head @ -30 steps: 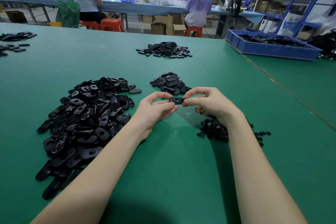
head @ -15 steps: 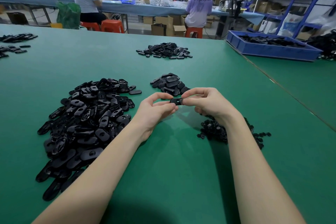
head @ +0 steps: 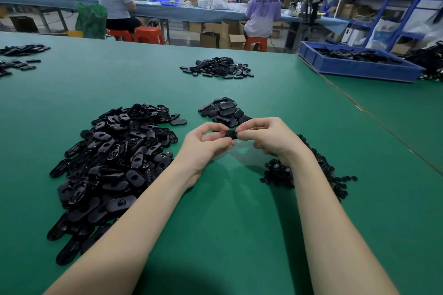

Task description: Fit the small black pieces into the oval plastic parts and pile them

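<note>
Both hands meet above the green table (head: 227, 211), pinching one black oval part (head: 231, 134) between them. My left hand (head: 206, 145) holds its left end with thumb and fingers; my right hand (head: 266, 137) pinches its right end. A large heap of oval plastic parts (head: 112, 158) lies to the left. Just beyond the hands sits a small pile of oval parts (head: 224, 111). The small black pieces (head: 323, 170) lie in a heap under my right wrist, partly hidden by the forearm.
Another pile of black parts (head: 217, 67) lies farther back, and more parts (head: 19, 55) sit at the far left. A blue bin (head: 359, 67) with parts stands at the back right. Two people sit at a far table on orange stools.
The hands have stayed together on the same oval part, shifting only slightly; my right fingers have closed a little more over its end.
</note>
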Tool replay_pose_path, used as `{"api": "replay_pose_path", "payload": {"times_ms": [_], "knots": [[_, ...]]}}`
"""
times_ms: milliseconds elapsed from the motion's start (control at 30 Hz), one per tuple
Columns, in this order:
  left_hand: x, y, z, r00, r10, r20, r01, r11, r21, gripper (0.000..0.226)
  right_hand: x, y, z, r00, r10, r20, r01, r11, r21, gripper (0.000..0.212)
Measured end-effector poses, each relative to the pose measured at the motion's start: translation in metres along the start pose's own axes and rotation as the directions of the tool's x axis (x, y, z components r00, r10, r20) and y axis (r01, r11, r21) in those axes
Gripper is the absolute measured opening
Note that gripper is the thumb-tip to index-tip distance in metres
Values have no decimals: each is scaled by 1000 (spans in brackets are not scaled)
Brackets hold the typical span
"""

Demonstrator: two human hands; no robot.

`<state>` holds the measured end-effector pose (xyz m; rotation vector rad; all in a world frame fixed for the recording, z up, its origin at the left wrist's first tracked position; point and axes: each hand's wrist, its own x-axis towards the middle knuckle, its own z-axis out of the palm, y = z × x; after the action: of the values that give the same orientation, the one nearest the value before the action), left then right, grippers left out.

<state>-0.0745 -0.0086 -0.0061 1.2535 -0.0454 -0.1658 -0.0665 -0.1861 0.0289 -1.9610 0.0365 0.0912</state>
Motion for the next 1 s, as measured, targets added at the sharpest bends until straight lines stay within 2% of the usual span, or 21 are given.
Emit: {"api": "replay_pose_path", "payload": {"times_ms": [233,400,467,533,600,700,1000], "knots": [[0,2,0,1000,12,-11,-11,999,36,26,3,0,2,999,37,-16,-37,999,22,11],[-1,3,-1,999,42,-9,-40,990,134,25,4,1,1,996,86,-16,-85,996,32,13],[-1,5,-3,1000,26,-4,-25,993,114,25,3,2,1,993,120,-13,-120,992,37,20],[-1,7,-4,999,-23,29,22,999,42,25,2,2,1,991,132,12,-132,989,72,18],[0,8,-4,996,-76,55,76,997,-5,25,2,4,1,992,112,57,-118,987,109,13],[1,7,-2,996,-92,12,91,995,27,22,1,4,5,992,82,100,-91,991,94,17],[2,4,-2,992,-90,-86,98,991,93,18,1,-1,13,998,18,52,-17,1000,-13,12]]}}
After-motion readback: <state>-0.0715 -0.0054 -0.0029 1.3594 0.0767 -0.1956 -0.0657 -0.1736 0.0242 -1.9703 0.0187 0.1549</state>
